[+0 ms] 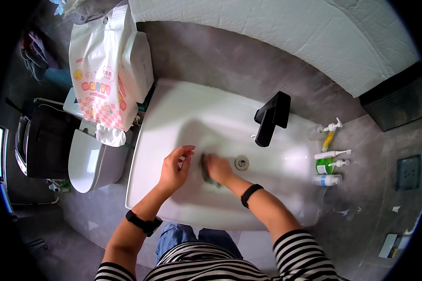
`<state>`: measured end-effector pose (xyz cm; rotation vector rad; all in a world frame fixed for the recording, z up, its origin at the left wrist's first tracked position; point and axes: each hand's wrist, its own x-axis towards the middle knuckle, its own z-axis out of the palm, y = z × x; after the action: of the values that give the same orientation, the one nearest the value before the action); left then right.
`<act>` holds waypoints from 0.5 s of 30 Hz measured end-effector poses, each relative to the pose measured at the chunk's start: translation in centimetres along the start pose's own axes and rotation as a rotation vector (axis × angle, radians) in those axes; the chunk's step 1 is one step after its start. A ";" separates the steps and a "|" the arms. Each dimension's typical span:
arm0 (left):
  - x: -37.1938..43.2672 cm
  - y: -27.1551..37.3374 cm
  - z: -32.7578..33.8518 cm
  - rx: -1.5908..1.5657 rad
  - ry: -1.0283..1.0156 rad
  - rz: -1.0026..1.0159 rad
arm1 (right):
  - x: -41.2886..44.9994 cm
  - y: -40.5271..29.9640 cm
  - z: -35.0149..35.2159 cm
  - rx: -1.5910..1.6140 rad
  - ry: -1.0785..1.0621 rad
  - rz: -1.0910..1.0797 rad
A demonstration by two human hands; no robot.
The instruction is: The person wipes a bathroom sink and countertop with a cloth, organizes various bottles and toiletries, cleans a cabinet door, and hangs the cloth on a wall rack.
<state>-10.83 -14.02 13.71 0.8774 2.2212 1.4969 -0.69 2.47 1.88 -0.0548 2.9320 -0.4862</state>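
Over the basin of a white ceramic sink, my right hand presses a dark greenish cloth or pad against the inner surface. The hand is blurred and covers much of the cloth, so its exact kind cannot be told. Left of it hovers my left hand, its fingers loosely curved, thumb apart, with nothing in it. A round metal drain lies just right of my right hand. Beyond it a black faucet stands at the sink's back edge. Each wrist wears a black band.
Along the right rim stand a clear pump bottle, an electric toothbrush, a green pump bottle and a white bottle. To the left are a printed plastic bag and a white toilet. A dark cabinet juts out at right.
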 end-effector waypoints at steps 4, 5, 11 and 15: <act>0.6 0.4 0.9 -0.090 0.032 -0.009 | 3.3 -1.4 0.6 0.204 0.452 0.333; 0.7 0.2 1.1 -0.092 0.070 0.007 | 3.2 -2.1 1.3 0.252 0.618 0.194; -0.6 -0.2 1.3 -0.137 0.036 -0.053 | -7.0 -1.9 -1.4 0.559 -0.549 0.089; -0.8 0.9 1.5 -0.161 -0.014 -0.065 | -18.3 7.9 -2.4 0.274 -0.492 0.538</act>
<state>-9.06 -13.23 13.89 0.7565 2.0654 1.6078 16.83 11.85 4.49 0.5491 2.2486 -0.6591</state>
